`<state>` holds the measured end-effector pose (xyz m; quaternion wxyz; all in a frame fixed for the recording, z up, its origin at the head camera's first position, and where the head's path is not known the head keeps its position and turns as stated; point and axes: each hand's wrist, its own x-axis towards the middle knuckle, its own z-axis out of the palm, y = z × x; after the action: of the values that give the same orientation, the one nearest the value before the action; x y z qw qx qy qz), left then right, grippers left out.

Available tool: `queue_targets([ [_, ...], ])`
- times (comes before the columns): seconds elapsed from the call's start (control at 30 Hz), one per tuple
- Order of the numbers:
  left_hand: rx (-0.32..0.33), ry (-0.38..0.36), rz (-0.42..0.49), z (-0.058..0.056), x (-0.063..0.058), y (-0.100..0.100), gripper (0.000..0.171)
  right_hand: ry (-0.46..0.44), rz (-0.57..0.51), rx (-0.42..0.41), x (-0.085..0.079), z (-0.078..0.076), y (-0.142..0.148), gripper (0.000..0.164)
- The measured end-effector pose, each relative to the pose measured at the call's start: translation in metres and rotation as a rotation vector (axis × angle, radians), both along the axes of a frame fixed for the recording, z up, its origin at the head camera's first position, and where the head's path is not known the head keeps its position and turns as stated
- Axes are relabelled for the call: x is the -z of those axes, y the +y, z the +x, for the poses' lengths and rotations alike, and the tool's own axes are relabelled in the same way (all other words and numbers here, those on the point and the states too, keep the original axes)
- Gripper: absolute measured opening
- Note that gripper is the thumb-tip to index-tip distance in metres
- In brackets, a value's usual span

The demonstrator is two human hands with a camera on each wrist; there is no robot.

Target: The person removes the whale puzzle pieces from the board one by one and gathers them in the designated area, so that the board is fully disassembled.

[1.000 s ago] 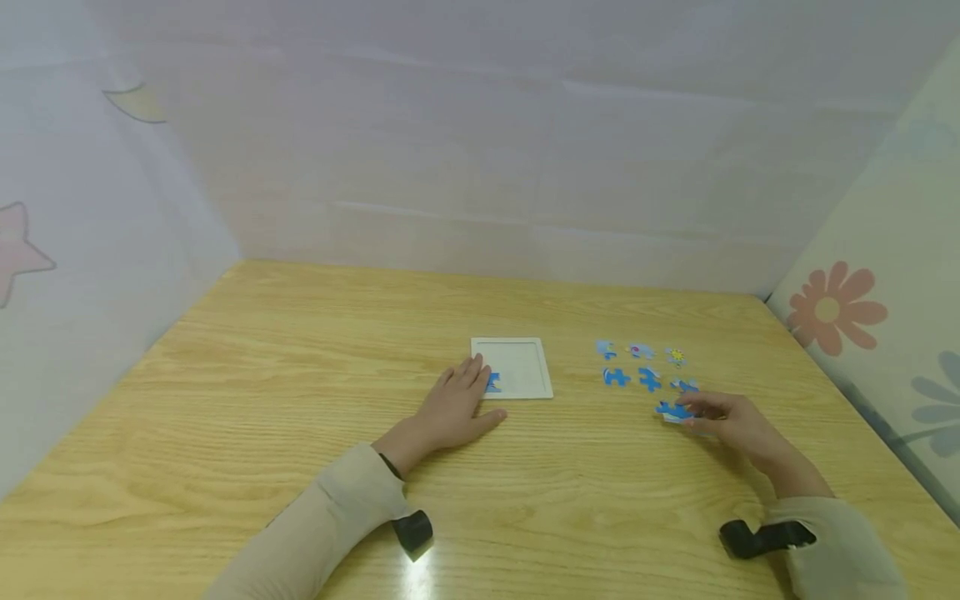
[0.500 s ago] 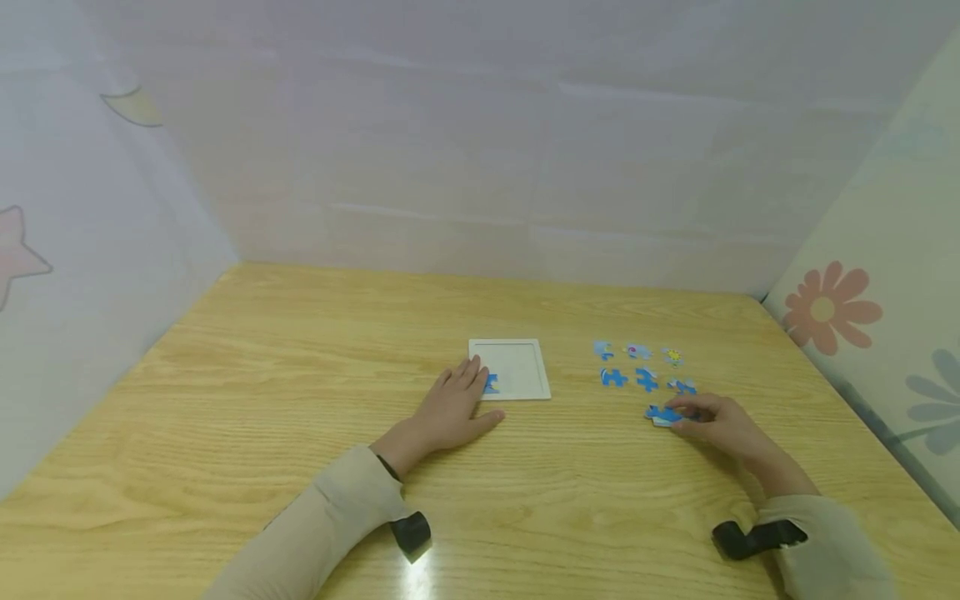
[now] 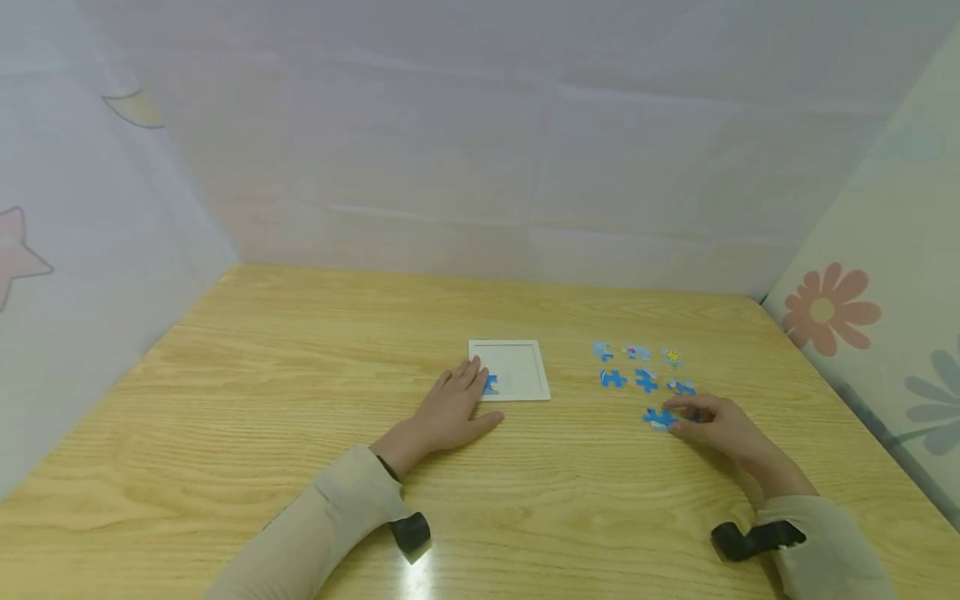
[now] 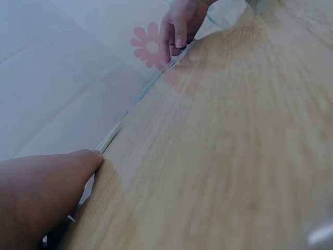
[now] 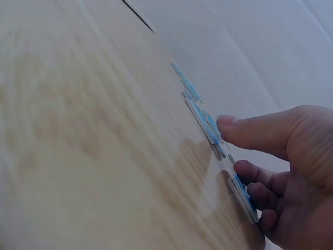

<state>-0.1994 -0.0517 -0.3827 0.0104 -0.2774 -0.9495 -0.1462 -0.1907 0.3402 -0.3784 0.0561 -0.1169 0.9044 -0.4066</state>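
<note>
My left hand (image 3: 452, 407) rests on the left side of a white puzzle tray (image 3: 546, 385), fingers straight. A blue jigsaw piece (image 3: 492, 384) in the tray's lower left corner is partly hidden under its fingers. Over to the right, my right hand (image 3: 716, 425) pinches the right end of another blue jigsaw piece (image 3: 660, 419), which lies flat on the table. In the right wrist view the thumb tip (image 5: 227, 123) is right at that piece's edge. The curled fingers sit beside a further blue piece (image 5: 242, 197), mostly hidden by the hand in the head view.
Beyond the right hand, several jigsaw pieces lie in rows, among them a blue piece (image 3: 613, 379) and one with a yellow sun (image 3: 672, 357). The wooden table (image 3: 315, 333) meets a pale cloth wall (image 3: 390, 167) at the back and side walls left and right.
The blue piece in my right hand has come down from a tilt to lie flat, slightly left of where it was. The right hand shifted a little left; the left hand stayed in place.
</note>
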Motion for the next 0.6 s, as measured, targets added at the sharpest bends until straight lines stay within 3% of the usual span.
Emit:
queue_targets([
  [0.2, -0.014, -0.007, 0.010, 0.001, -0.001, 0.000, 0.072, -0.023, -0.006, 0.019, -0.003, -0.001, 0.001, 0.043],
  [0.4, -0.017, -0.005, 0.031, 0.000, 0.000, 0.000, 0.072, 0.043, -0.039, -0.003, -0.008, -0.001, 0.003, 0.041],
  [0.6, -0.038, 0.042, 0.077, -0.007, 0.006, -0.006, 0.072, 0.118, -0.045, -0.059, -0.022, -0.002, -0.006, 0.038],
])
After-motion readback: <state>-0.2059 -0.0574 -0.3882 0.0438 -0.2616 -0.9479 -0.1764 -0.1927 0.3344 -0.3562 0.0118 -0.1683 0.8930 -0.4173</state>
